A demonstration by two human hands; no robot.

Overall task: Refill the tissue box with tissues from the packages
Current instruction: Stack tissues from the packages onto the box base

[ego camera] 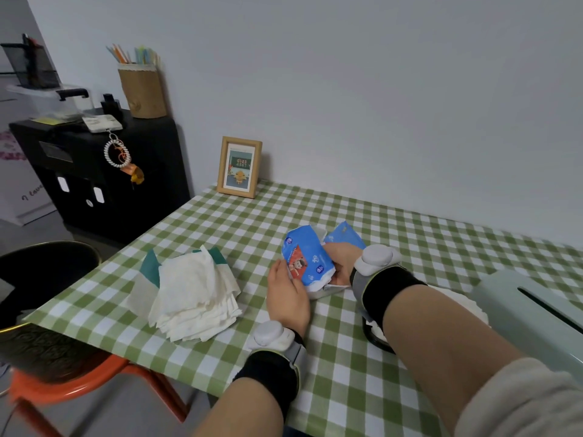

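A blue tissue package (306, 255) sits tilted at the middle of the green checked table (347, 389). My left hand (288, 294) holds its near left side, and my right hand (342, 263) grips its right end. A second blue package (345, 234) lies just behind the first. A loose stack of white tissues (195, 294) lies on a torn green wrapper (151, 266) to the left. The pale green tissue box lid (520, 313), with a dark slot, is at the right. Behind my right forearm a dark-rimmed base holding white tissues (377, 335) is partly hidden.
A wooden picture frame (239, 167) stands at the table's far left corner against the wall. A black cabinet (104, 171) with a pencil holder (143, 89) is to the left. An orange chair (63, 373) stands by the near left table edge.
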